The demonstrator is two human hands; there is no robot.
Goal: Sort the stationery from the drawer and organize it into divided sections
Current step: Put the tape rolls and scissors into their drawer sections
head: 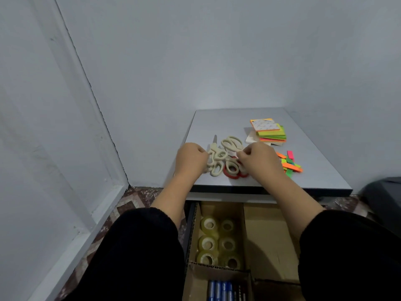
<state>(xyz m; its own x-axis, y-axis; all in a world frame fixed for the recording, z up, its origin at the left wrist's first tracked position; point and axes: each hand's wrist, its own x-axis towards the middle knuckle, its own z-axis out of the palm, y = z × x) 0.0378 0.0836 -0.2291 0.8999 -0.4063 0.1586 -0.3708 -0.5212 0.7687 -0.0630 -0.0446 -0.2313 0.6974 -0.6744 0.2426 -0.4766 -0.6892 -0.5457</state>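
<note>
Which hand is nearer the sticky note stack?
Right. The right hand lies just in front-left of the sticky note stack; the left hand is farther left, beyond the scissors.

Cream scissors (219, 156), red-handled scissors (232, 172), neon sticky notes (271, 132), grey table (221, 120).

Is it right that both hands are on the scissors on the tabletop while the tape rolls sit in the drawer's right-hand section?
Not quite. The head view shows the tape rolls in the left-hand section of the drawer, not the right. The rest holds: left hand and right hand are on the scissors on the tabletop.
</note>
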